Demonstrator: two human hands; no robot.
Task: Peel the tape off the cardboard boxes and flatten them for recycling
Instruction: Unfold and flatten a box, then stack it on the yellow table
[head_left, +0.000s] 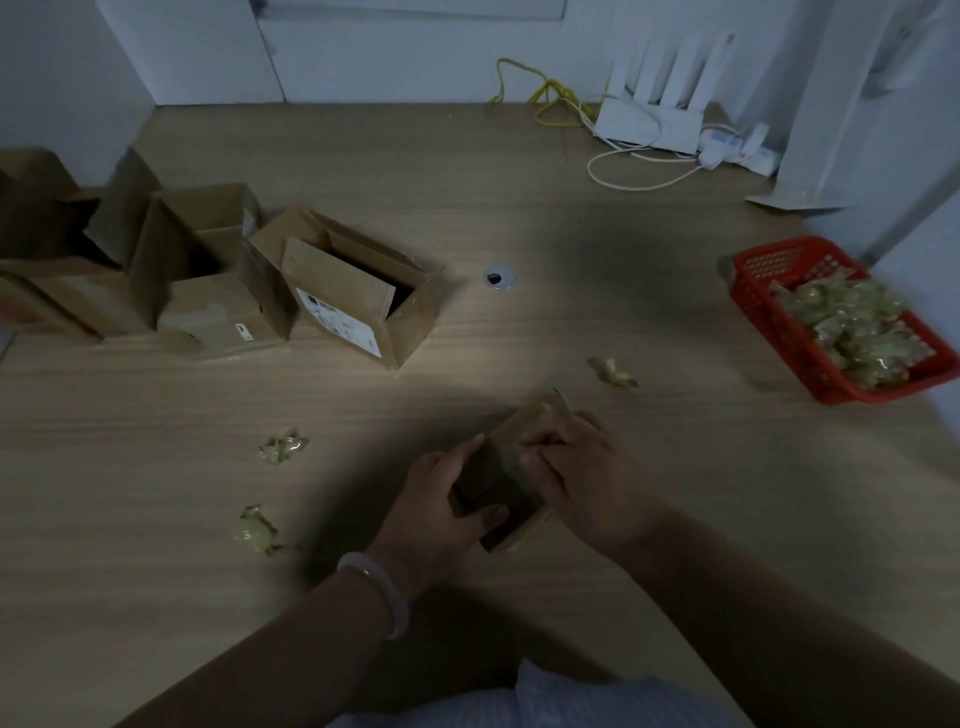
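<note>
A small cardboard box (501, 470) with tape across it lies tilted on the wooden table in front of me. My left hand (441, 506) grips its near left side, thumb on top. My right hand (576, 478) holds its right side, fingertips curled onto the taped top. At the left stand several opened cardboard boxes, the nearest one (358, 296) bearing a white label. Three crumpled wads of peeled tape lie loose on the table: one (283, 447) left of my hands, one (254, 530) nearer me, one (615, 371) to the right.
A red plastic basket (763, 306) at the right edge holds many tape wads. A white router (649, 122), yellow cable and power strip sit at the back right. A round cable hole (498, 275) is in the table's middle.
</note>
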